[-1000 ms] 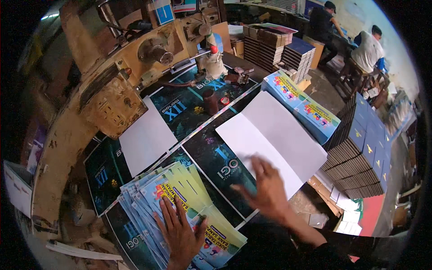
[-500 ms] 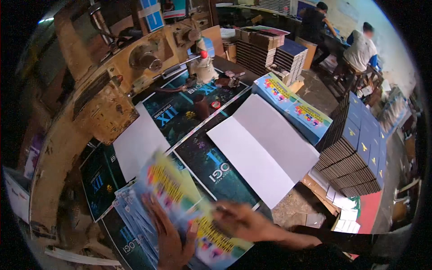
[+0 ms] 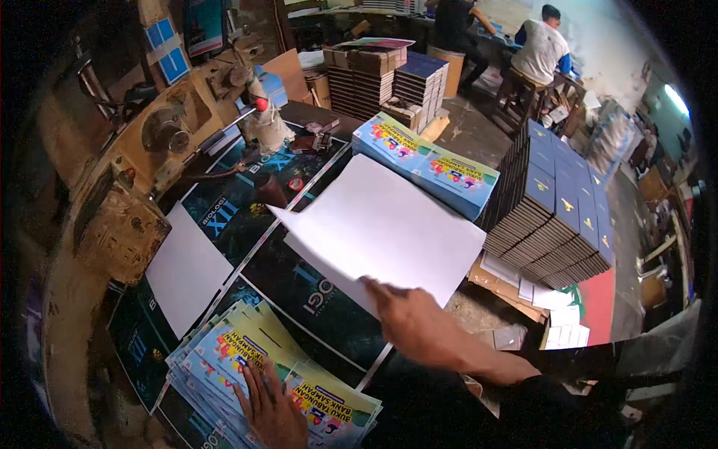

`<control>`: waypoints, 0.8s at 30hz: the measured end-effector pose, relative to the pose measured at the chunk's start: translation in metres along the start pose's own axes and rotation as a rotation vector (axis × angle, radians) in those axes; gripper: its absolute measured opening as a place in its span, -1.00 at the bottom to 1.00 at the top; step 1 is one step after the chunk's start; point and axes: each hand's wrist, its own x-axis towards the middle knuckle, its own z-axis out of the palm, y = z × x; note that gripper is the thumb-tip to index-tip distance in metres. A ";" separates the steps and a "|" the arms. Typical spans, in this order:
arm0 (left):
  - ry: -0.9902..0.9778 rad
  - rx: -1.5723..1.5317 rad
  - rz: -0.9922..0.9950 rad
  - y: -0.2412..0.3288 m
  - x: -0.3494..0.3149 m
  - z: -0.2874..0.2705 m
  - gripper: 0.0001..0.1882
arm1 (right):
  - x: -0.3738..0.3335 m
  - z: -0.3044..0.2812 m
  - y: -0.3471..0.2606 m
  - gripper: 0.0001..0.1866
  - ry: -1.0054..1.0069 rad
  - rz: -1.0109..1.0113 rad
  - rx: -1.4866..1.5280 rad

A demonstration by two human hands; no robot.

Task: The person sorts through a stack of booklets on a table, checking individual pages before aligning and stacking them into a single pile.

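Observation:
My left hand [image 3: 271, 408] lies flat with fingers spread on a fanned pile of printed light-blue and yellow booklet covers [image 3: 224, 359] at the near left. My right hand [image 3: 422, 325] is at the near edge of a large white paper sheet [image 3: 404, 224], its fingers closed at that edge. The sheet's left corner curls up, and another paper layer shows beneath it. Just behind the sheet stands a neat stack of the same printed covers [image 3: 426, 161]. Dark printed sheets [image 3: 258, 262] cover the tabletop under all of this.
A worn beige metal machine [image 3: 123, 224] borders the left side. Another white sheet [image 3: 191, 269] lies near it. A brown cup-like object [image 3: 269, 191] and a red round item [image 3: 296, 184] stand behind. Blue bound books [image 3: 553, 202] are piled at right; two people [image 3: 540, 49] sit far back.
My right hand has moved from the printed covers to the white sheet, whose near panel has lifted over. My left hand stays on the covers. The view has shifted right.

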 end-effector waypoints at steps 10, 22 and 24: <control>0.038 0.109 -0.029 0.007 0.004 -0.007 -0.10 | -0.013 0.076 -0.037 -0.35 0.056 -0.250 0.428; 0.030 -0.025 0.059 -0.004 0.003 0.003 0.08 | -0.015 -0.017 -0.011 -0.50 0.107 -0.200 0.271; 0.174 -0.368 0.017 0.000 0.003 -0.012 0.08 | -0.019 -0.022 -0.033 -0.58 -0.100 -0.291 0.734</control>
